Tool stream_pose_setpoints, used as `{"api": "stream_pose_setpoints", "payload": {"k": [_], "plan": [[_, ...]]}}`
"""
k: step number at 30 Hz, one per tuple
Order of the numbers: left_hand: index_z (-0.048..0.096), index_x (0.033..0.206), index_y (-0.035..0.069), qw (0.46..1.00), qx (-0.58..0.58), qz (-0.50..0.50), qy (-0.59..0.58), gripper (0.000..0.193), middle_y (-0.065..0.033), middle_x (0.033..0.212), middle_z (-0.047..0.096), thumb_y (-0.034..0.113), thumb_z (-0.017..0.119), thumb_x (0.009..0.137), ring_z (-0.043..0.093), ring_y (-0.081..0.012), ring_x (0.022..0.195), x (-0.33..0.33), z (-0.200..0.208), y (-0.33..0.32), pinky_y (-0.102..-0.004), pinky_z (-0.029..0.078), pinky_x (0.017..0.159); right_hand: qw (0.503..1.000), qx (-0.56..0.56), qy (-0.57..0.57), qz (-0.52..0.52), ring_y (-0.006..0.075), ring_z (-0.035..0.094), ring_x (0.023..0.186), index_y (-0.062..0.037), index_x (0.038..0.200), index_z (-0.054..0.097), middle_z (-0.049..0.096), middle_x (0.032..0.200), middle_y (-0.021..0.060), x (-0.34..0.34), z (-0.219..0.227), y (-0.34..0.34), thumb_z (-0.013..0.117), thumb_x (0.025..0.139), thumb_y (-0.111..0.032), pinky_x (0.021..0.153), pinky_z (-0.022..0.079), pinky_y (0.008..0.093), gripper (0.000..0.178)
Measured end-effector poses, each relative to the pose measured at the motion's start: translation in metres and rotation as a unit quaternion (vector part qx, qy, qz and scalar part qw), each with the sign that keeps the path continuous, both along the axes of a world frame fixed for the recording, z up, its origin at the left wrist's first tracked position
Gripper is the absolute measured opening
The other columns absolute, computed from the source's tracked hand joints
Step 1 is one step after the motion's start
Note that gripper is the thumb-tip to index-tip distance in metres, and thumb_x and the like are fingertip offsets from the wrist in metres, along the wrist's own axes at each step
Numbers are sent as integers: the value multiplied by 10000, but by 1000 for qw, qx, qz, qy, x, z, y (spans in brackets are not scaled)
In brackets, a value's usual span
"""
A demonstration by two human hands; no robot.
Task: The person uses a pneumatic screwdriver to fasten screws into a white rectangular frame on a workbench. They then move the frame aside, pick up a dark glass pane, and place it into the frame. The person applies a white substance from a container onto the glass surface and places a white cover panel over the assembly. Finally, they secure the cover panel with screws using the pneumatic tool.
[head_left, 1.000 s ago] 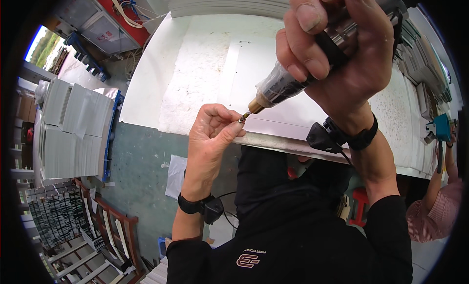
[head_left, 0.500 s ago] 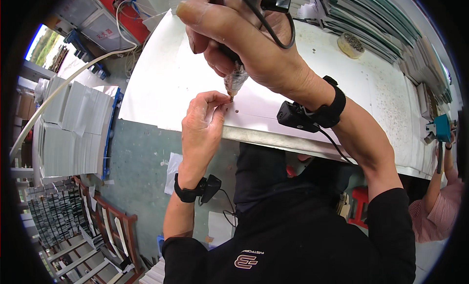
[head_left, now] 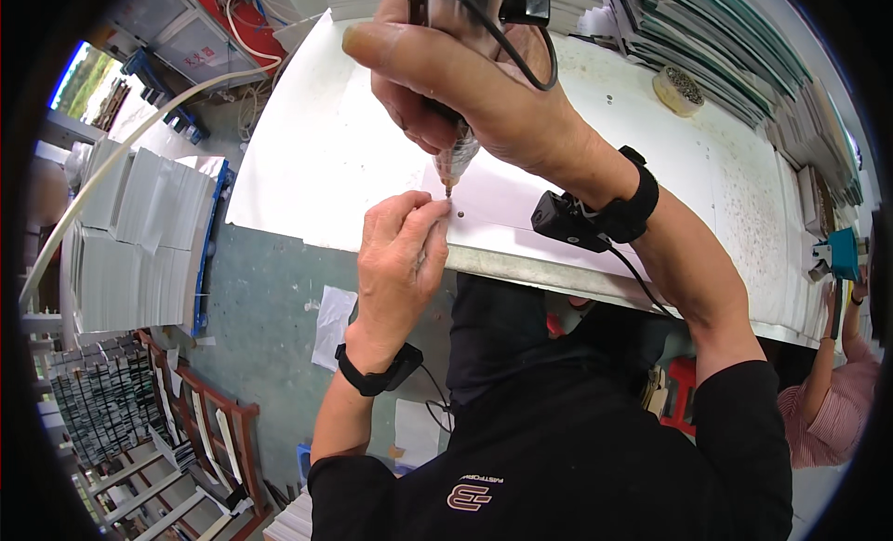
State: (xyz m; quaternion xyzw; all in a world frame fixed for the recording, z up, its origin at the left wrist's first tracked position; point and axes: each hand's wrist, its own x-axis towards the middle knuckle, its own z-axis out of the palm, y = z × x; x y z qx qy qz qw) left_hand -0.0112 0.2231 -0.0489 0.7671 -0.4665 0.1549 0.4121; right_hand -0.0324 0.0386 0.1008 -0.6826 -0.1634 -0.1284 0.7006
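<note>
My right hand [head_left: 484,99] grips an electric screwdriver, its body partly hidden by the fingers. The driver's nose [head_left: 457,158] is wrapped in clear film and points down, with a thin bit [head_left: 448,189] below it. Beside the bit's tip, my left hand [head_left: 402,243] has thumb and forefinger pinched together. Anything between those fingertips is too small to make out. Under both hands lies a flat white board [head_left: 507,206], near the table's front edge. A small dark round piece [head_left: 460,214] rests on it, just right of the left fingertips.
A round tub of small metal pieces [head_left: 677,92] stands far right on the white table [head_left: 595,150]. Stacked panels [head_left: 679,39] line the back right. Piled white sheets [head_left: 139,239] stand at left beneath a pale hose [head_left: 139,132]. At far right a co-worker's arm [head_left: 823,378] holds a teal tool [head_left: 844,253].
Both hands have shifted slightly to the right, with the screwdriver. The left hand has turned, and its fingers now sit closer together by the bit.
</note>
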Motion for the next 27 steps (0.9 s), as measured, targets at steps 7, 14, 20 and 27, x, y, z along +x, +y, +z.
{"api": "stream_pose_setpoints", "payload": {"k": [7,14,20,27], "plan": [[729,1067,32,1000,18,-20,-6,200,-129,1122,657,-21,710,874,615,-298,1025,3,1,0,-387,533,842,949,-110,-284,-77,84,560,496,-63,850,685,623,649,-7,20,-33,10,684,985,-340,469,444,262,307],[730,1045,29,998,52,-20,-29,184,-132,1096,665,-5,710,866,619,-308,1014,2,10,-4,-403,527,867,998,-22,-31,-45,83,594,510,-68,784,692,660,626,29,0,-11,1,753,912,-386,471,473,240,348],[699,963,59,990,116,-32,-76,109,-66,985,693,72,746,865,650,-275,918,1,44,-22,-404,511,798,982,2,-65,-180,78,494,418,-55,797,643,569,580,14,-62,43,-61,659,981,-428,407,411,243,416],[696,1065,40,972,126,-192,-56,181,-118,945,685,-9,693,890,653,-314,904,-5,66,-137,-410,530,797,959,63,-99,-257,93,434,367,-54,766,604,493,503,14,-116,28,-129,608,1008,-468,390,387,253,480]]}}
